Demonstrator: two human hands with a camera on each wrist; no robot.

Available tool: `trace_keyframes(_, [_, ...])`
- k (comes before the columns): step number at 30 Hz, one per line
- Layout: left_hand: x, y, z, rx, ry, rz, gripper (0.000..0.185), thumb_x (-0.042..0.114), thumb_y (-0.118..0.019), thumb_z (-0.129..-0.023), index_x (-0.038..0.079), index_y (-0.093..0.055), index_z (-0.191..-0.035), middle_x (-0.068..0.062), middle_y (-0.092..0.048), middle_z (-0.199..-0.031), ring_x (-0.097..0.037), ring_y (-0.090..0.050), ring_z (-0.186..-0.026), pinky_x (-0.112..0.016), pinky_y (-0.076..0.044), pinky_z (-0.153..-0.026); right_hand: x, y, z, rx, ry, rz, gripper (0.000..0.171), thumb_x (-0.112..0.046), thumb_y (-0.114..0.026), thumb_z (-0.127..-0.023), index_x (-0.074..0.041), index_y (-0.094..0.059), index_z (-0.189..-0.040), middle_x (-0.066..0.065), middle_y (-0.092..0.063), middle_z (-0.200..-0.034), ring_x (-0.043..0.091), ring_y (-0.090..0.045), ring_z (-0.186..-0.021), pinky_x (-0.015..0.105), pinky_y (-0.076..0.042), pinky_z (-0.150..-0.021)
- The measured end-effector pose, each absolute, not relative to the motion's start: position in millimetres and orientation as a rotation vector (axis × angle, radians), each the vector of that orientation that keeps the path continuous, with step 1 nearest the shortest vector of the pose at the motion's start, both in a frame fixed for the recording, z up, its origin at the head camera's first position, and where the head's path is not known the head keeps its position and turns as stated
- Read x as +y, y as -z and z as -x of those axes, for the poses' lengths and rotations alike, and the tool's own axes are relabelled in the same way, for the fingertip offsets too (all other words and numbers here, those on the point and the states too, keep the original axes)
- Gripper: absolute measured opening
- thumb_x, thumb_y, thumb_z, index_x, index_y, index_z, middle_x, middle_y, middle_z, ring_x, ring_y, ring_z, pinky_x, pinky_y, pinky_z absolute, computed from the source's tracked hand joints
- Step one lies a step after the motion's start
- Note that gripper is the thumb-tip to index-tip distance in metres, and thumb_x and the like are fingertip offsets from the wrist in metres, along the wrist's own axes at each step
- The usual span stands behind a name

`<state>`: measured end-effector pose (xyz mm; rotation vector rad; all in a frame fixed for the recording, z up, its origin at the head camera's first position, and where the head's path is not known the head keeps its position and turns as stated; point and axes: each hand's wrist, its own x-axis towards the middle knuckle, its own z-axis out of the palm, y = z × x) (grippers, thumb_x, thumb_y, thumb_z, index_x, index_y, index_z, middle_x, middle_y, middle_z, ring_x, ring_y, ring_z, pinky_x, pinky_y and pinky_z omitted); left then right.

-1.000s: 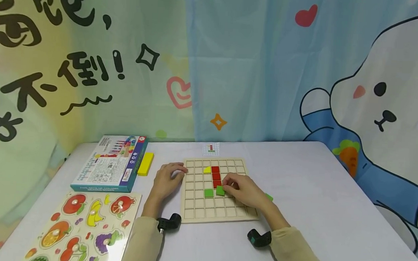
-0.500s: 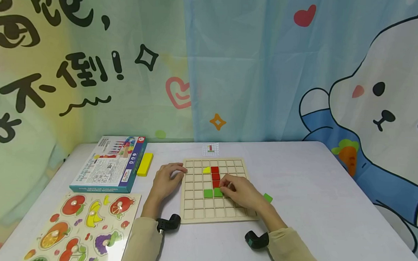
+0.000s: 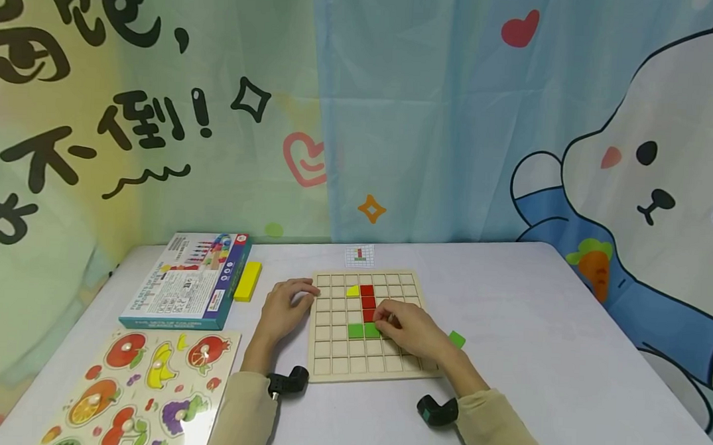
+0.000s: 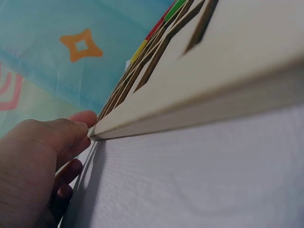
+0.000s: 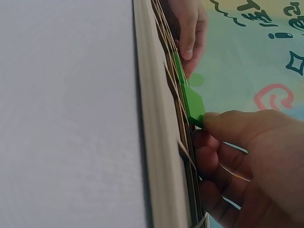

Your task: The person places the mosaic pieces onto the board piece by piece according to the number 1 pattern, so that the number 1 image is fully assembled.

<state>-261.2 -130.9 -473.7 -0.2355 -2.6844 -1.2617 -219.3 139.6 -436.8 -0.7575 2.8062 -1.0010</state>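
In the head view, a wooden grid board lies on the table with red tiles in a column and a yellow piece beside the top one. Below the column a green tile sits in a cell. My right hand pinches another green tile by its edge, thumb on one side and fingers on the other; in the right wrist view this tile tilts over the cells. My left hand holds the board's left edge, thumb and fingertip at the corner in the left wrist view.
Another green tile lies just right of the board. A small printed grid card is behind it. To the left are a box, a yellow block and a fruit puzzle board. A printed curtain hangs behind the table.
My right hand has moved slightly left and down with its green tile, which now sits beside the other green tile, under the red column. My left hand stays at the board's edge.
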Motion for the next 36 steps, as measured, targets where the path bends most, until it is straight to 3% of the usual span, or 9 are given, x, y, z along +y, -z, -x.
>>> trace_keyframes(23, [-132, 475, 260, -2.684, 1.262, 0.231, 0.015, 0.016, -0.061, -0.090, 0.022, -0.073, -0.097, 0.001, -0.062, -0.127, -0.024, -0.048, -0.124, -0.049, -0.028, -0.108, 138, 438, 217, 2.824, 0.953, 0.772, 0.005, -0.016, -0.060, -0.091, -0.016, -0.064, -0.094, -0.010, -0.060, -0.079, 0.005, -0.049, -0.067, 0.020, -0.043, -0.061])
trace_keyframes(36, [-131, 472, 260, -2.674, 1.266, 0.244, 0.015, 0.015, -0.061, -0.089, 0.021, -0.073, -0.097, 0.000, -0.063, -0.126, -0.025, -0.047, -0.125, -0.050, -0.027, -0.109, 155, 433, 224, 2.707, 1.045, 0.807, 0.013, -0.019, -0.056, -0.094, -0.014, -0.062, -0.104, -0.006, -0.062, -0.088, 0.007, -0.054, -0.069, 0.022, -0.048, -0.061])
